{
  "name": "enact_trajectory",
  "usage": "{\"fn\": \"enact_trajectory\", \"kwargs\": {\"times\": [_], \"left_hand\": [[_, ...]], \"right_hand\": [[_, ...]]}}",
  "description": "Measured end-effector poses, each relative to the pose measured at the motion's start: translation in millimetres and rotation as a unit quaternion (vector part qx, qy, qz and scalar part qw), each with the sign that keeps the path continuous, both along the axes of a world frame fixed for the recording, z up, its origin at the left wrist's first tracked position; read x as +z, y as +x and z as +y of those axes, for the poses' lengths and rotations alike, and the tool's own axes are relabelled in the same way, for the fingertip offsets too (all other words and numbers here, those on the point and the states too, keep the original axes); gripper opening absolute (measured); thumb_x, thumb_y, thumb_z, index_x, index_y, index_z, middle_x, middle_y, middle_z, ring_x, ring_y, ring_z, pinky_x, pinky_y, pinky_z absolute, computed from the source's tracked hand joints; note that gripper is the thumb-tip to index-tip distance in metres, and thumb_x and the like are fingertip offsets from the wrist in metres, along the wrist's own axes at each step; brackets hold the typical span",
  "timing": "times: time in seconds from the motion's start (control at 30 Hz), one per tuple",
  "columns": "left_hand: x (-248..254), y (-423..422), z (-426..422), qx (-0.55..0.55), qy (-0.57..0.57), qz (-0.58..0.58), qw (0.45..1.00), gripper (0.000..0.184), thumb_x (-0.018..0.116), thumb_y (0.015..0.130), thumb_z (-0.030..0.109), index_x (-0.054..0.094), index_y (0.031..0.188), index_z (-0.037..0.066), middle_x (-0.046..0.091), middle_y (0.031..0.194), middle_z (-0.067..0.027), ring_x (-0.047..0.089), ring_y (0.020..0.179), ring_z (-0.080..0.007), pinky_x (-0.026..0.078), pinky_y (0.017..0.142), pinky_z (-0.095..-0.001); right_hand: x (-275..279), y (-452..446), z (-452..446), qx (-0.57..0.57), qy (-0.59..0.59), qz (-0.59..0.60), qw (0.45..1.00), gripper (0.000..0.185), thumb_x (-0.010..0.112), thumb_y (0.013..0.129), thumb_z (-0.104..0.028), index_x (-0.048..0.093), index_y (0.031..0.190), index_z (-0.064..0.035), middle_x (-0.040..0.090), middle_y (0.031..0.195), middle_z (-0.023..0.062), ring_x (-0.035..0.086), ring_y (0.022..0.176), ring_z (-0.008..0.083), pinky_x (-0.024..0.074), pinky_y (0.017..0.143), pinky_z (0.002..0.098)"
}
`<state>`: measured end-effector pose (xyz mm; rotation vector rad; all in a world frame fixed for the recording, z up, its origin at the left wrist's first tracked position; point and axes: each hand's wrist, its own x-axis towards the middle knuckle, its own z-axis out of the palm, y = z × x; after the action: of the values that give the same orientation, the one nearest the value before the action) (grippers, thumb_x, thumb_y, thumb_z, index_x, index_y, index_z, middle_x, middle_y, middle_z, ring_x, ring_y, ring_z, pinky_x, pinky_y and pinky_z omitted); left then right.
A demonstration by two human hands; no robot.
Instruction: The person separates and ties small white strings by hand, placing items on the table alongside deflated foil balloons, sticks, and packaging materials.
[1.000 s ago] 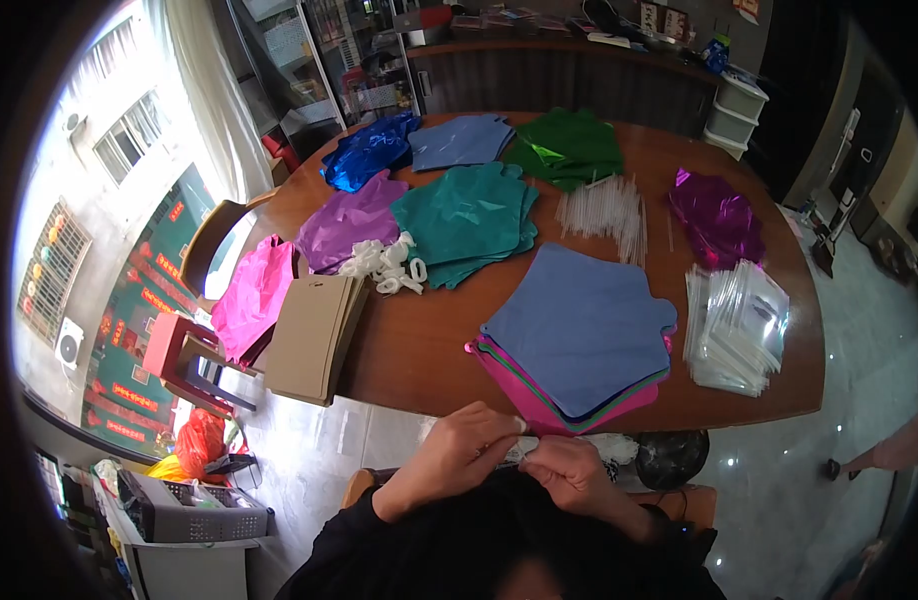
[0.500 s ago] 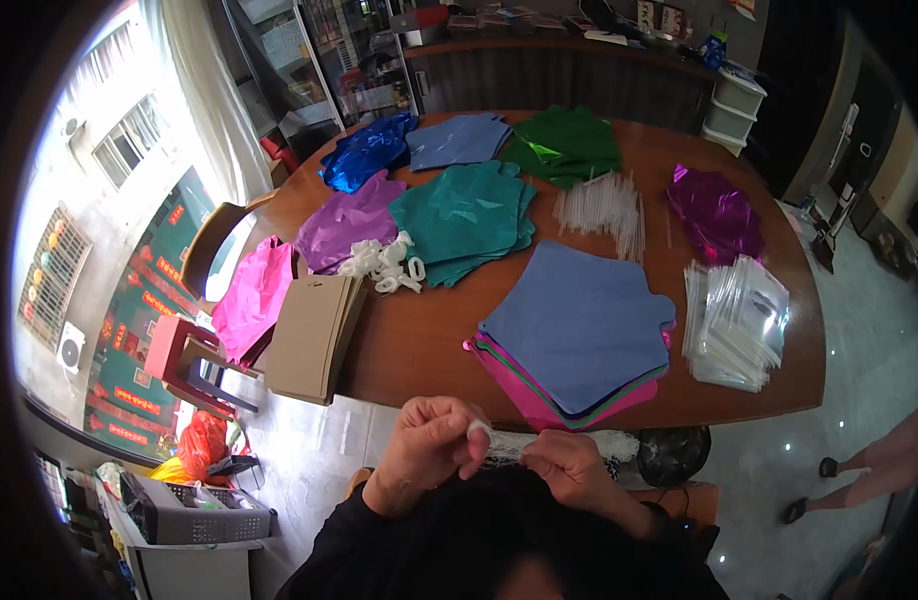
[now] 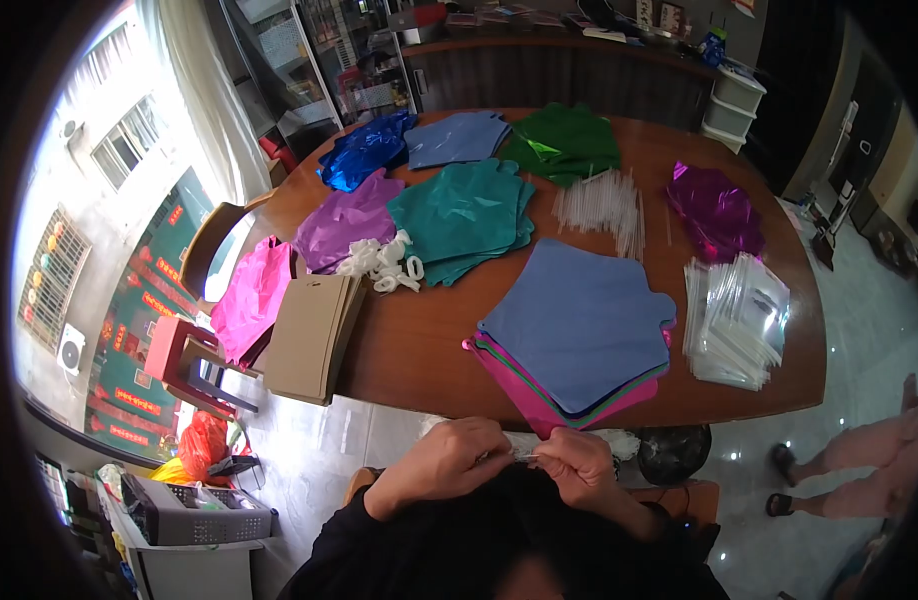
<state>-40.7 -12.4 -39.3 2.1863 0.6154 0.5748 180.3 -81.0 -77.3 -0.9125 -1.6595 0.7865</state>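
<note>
My left hand (image 3: 452, 458) and my right hand (image 3: 579, 464) are close together in front of my chest, just below the table's near edge. Both sets of fingers are pinched. A small, thin whitish piece (image 3: 524, 455) shows between the fingertips, too small to name. Beyond them, a fanned stack of star-shaped foil sheets (image 3: 579, 325) lies at the table edge, blue on top with green and pink edges under it. Left of that stands a pile of brown cardboard (image 3: 309, 330), beside a heap of white ribbon loops (image 3: 381, 262).
Foil sheets in teal (image 3: 461, 220), purple (image 3: 349, 220), pink (image 3: 251, 300), green (image 3: 564, 145) and magenta (image 3: 714, 210) cover the wooden table (image 3: 419, 365). Clear thin sticks (image 3: 604, 205) and clear plastic bags (image 3: 736, 325) lie at right. A person's legs (image 3: 859, 480) show at far right.
My left hand has turned and moved right, toward my right hand, its fingers now curled in. The other person's legs have shifted left.
</note>
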Motion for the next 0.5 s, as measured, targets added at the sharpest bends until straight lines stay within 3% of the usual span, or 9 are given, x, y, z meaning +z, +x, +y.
{"fn": "enact_trajectory", "kwargs": {"times": [0.1, 0.13, 0.2, 0.27, 0.3, 0.43, 0.47, 0.5], "left_hand": [[4, -10, 0, -0.090, -0.187, 0.026, 0.978, 0.021, 0.062, 0.091, -0.001, 0.069, 0.110, -0.001, 0.070, 0.099, -0.0108, 0.058, 0.074, -0.0176, 0.046, 0.067, -0.0257], [5, -10, -1, -0.090, -0.187, 0.026, 0.978, 0.021, 0.062, 0.091, -0.001, 0.069, 0.110, -0.001, 0.070, 0.099, -0.0108, 0.058, 0.074, -0.0176, 0.046, 0.067, -0.0257], [5, -8, -6, -0.085, -0.335, -0.139, 0.928, 0.019, 0.061, 0.091, -0.001, 0.069, 0.109, -0.002, 0.069, 0.097, -0.0098, 0.058, 0.073, -0.0176, 0.046, 0.067, -0.0258], [6, -5, -9, -0.077, -0.466, -0.297, 0.830, 0.018, 0.061, 0.091, -0.001, 0.069, 0.107, -0.002, 0.068, 0.094, -0.0089, 0.057, 0.073, -0.0177, 0.046, 0.067, -0.0260], [7, -2, -11, -0.078, -0.466, -0.297, 0.830, 0.018, 0.061, 0.091, -0.001, 0.069, 0.107, -0.002, 0.068, 0.094, -0.0089, 0.057, 0.073, -0.0177, 0.046, 0.067, -0.0260], [11, 12, -17, 0.104, -0.333, -0.264, 0.899, 0.011, 0.061, 0.090, -0.004, 0.068, 0.097, -0.002, 0.069, 0.092, -0.0122, 0.056, 0.066, -0.0195, 0.046, 0.064, -0.0279], [11, 13, -16, 0.104, -0.334, -0.264, 0.899, 0.011, 0.061, 0.090, -0.004, 0.068, 0.097, -0.002, 0.069, 0.092, -0.0122, 0.056, 0.066, -0.0195, 0.046, 0.064, -0.0279], [9, 13, -13, 0.083, -0.240, -0.211, 0.944, 0.011, 0.060, 0.091, -0.003, 0.068, 0.098, -0.002, 0.068, 0.092, -0.0117, 0.056, 0.066, -0.0185, 0.046, 0.063, -0.0274]], "right_hand": [[-1, 1, -1, -0.015, -0.017, -0.009, 1.000, 0.006, 0.066, 0.086, 0.003, 0.067, 0.090, -0.0023, 0.060, 0.075, 0.0060, 0.050, 0.060, 0.0231, 0.0413, 0.058, 0.0325], [0, 1, 0, -0.015, -0.016, -0.010, 1.000, 0.006, 0.066, 0.086, 0.003, 0.067, 0.090, -0.0023, 0.060, 0.075, 0.0060, 0.050, 0.060, 0.0231, 0.0413, 0.058, 0.0325], [2, 0, 1, 0.003, -0.031, -0.007, 1.000, 0.006, 0.066, 0.086, 0.003, 0.067, 0.090, -0.0020, 0.059, 0.074, 0.0061, 0.050, 0.060, 0.0230, 0.0413, 0.058, 0.0324], [3, -2, 1, 0.021, -0.045, -0.005, 0.999, 0.006, 0.066, 0.086, 0.003, 0.066, 0.089, -0.0017, 0.059, 0.074, 0.0061, 0.049, 0.060, 0.0230, 0.0413, 0.058, 0.0324], [3, -2, 2, 0.020, -0.044, -0.005, 0.999, 0.006, 0.066, 0.086, 0.003, 0.066, 0.089, -0.0017, 0.059, 0.074, 0.0061, 0.049, 0.060, 0.0230, 0.0413, 0.058, 0.0324], [-1, -4, 5, 0.058, -0.006, -0.004, 0.998, 0.004, 0.066, 0.087, 0.002, 0.066, 0.085, -0.0008, 0.054, 0.070, 0.0050, 0.045, 0.059, 0.0199, 0.0379, 0.058, 0.0308], [-1, -3, 5, 0.058, -0.006, -0.004, 0.998, 0.004, 0.066, 0.087, 0.002, 0.066, 0.085, -0.0008, 0.054, 0.070, 0.0050, 0.045, 0.059, 0.0199, 0.0379, 0.058, 0.0308], [-2, -3, 4, 0.051, -0.004, -0.010, 0.999, 0.003, 0.066, 0.087, 0.002, 0.066, 0.085, -0.0008, 0.054, 0.070, 0.0050, 0.046, 0.059, 0.0200, 0.0381, 0.058, 0.0309]]}}
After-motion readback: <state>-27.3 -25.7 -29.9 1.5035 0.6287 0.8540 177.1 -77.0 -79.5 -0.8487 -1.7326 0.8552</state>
